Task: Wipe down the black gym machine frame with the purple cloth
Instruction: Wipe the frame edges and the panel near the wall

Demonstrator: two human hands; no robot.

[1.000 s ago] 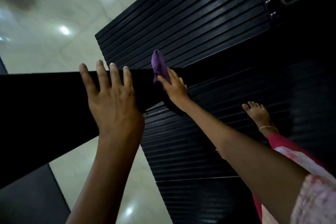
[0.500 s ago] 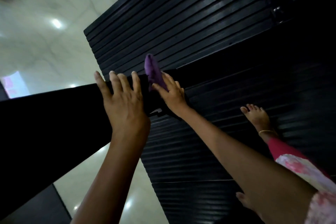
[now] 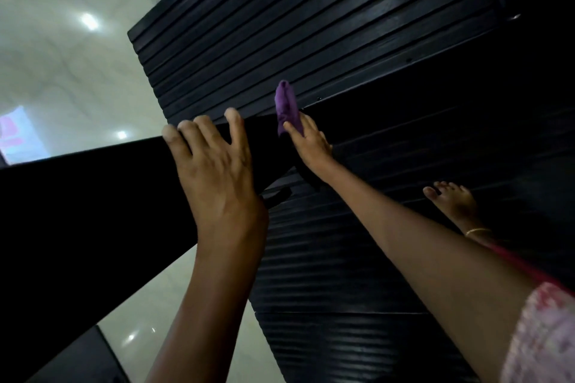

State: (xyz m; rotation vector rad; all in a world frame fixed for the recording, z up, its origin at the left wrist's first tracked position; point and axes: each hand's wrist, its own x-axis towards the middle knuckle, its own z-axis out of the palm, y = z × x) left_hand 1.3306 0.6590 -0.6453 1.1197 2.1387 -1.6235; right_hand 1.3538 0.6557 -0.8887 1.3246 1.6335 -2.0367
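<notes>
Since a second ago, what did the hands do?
The left hand slid along the black gym machine frame toward the right hand, closing the gap between them. The right hand still holds the bunched purple cloth against the frame; the left stays flat.

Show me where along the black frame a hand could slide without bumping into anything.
The black frame lies bare from the left hand out to the picture's left edge. It is crowded at the far end: only a short stretch separates the left hand from the right hand, which presses the purple cloth onto the frame. The ribbed black mat beyond is bare too.
</notes>
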